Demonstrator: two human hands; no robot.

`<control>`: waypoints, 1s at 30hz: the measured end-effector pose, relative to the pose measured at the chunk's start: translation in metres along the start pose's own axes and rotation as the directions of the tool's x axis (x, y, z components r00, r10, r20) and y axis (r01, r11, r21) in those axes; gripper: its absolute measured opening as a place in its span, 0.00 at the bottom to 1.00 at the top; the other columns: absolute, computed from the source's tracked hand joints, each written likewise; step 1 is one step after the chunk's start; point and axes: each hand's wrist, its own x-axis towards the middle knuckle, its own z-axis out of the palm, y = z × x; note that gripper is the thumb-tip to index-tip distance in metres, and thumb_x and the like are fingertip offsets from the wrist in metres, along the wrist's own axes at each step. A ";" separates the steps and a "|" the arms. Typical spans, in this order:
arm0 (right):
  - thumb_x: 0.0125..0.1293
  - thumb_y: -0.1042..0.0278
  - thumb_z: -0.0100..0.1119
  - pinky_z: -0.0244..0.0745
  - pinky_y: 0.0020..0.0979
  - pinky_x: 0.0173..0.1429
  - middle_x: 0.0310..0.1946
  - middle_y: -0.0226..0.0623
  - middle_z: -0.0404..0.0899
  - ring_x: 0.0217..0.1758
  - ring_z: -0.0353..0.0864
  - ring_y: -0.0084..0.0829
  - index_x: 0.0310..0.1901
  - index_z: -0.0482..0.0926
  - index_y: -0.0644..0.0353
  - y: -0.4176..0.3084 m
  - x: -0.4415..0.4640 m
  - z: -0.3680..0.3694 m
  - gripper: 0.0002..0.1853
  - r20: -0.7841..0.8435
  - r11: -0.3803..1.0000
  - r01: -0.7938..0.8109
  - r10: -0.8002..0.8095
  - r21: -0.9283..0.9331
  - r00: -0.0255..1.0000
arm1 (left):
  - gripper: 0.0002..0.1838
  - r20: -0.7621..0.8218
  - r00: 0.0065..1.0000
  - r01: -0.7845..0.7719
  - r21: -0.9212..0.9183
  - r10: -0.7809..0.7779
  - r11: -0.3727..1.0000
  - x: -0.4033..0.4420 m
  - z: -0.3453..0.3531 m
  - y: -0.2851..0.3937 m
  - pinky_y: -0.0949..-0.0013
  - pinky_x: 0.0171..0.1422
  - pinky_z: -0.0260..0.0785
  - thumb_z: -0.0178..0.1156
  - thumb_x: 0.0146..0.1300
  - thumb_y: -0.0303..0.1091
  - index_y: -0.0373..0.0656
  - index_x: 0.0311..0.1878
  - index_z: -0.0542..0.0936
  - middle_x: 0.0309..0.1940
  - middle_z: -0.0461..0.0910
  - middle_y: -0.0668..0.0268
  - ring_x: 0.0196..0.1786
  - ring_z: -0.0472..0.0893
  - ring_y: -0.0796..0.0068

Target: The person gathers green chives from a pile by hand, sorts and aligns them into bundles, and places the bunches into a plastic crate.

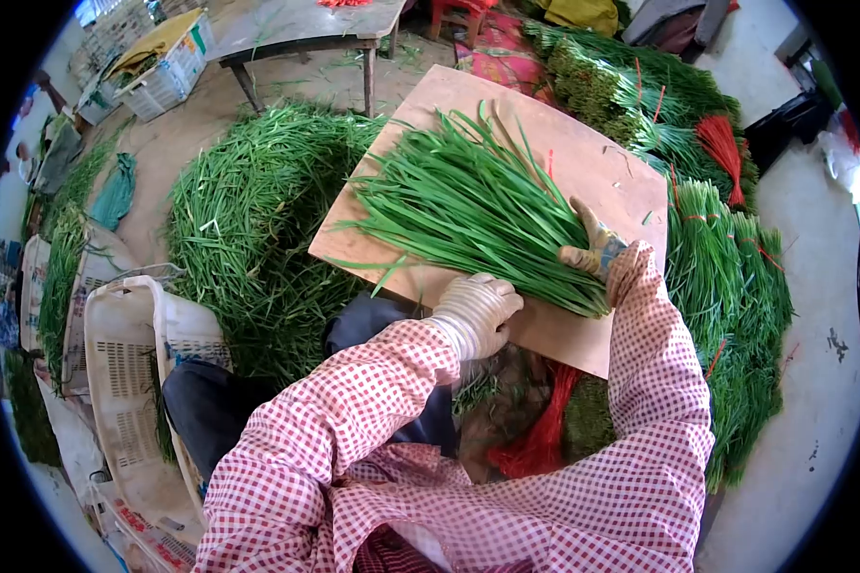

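A loose bunch of garlic chives [478,196] lies across a tilted wooden board [631,201], its leaf tips to the left and its cut stems to the lower right. My right hand [602,248], in a patterned glove, rests at the stem end; thumb and fingers are spread, touching the stems. At the board's near edge is my left hand [476,313], in a pale striped glove. Its fingers are curled close beside the chives, and whatever is inside them is hidden. Both arms have red-and-white checked sleeves.
A big heap of loose chives [248,201] is left of the board. Tied bundles [707,258] are stacked on the right, with red ties [721,153] on top. A white plastic crate [119,363] stands at lower left; more red strands [545,430] hang below the board. A table [306,29] is behind.
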 end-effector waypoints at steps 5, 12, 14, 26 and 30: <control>0.38 0.41 0.77 0.60 0.41 0.72 0.66 0.59 0.61 0.70 0.61 0.52 0.74 0.42 0.55 -0.052 -0.016 -0.006 0.67 0.244 0.979 -0.024 0.074 -0.202 0.967 | 0.19 0.018 0.999 0.033 0.002 -0.033 0.999 0.003 -0.004 0.001 0.57 0.55 0.69 0.61 0.51 0.39 0.45 0.47 0.79 0.45 0.77 0.60 0.52 0.74 0.58; 0.43 0.48 0.76 0.61 0.40 0.71 0.66 0.56 0.61 0.69 0.62 0.52 0.74 0.41 0.52 -0.067 -0.031 0.027 0.63 0.032 0.927 -0.046 0.062 -0.371 0.998 | 0.14 -0.015 1.000 -0.007 0.008 0.007 1.000 0.005 0.011 -0.006 0.58 0.52 0.70 0.61 0.49 0.33 0.47 0.43 0.80 0.41 0.77 0.62 0.49 0.75 0.59; 0.43 0.53 0.76 0.64 0.38 0.68 0.61 0.54 0.68 0.65 0.68 0.49 0.73 0.46 0.53 -0.053 -0.025 0.024 0.59 0.002 0.935 -0.109 0.117 -0.337 0.993 | 0.13 -0.048 0.999 -0.013 0.002 0.013 1.000 0.003 0.015 -0.008 0.58 0.51 0.70 0.60 0.49 0.31 0.47 0.41 0.80 0.40 0.77 0.63 0.48 0.76 0.59; 0.57 0.62 0.65 0.59 0.37 0.70 0.66 0.50 0.62 0.69 0.61 0.43 0.71 0.51 0.61 0.024 -0.025 0.020 0.44 -0.220 0.970 -0.074 0.022 -0.230 0.975 | 0.09 -0.090 0.969 -0.248 -0.310 0.231 0.918 -0.059 -0.058 0.010 0.55 0.41 0.73 0.58 0.48 0.34 0.48 0.35 0.80 0.33 0.80 0.64 0.40 0.80 0.57; 0.63 0.61 0.61 0.57 0.36 0.71 0.67 0.49 0.62 0.70 0.60 0.42 0.71 0.53 0.61 0.021 -0.006 -0.004 0.39 -0.233 0.963 -0.059 -0.004 -0.264 0.973 | 0.07 -0.521 0.849 -0.305 -0.349 0.087 0.886 -0.149 -0.071 -0.005 0.56 0.38 0.71 0.57 0.53 0.31 0.48 0.36 0.79 0.32 0.80 0.63 0.38 0.79 0.57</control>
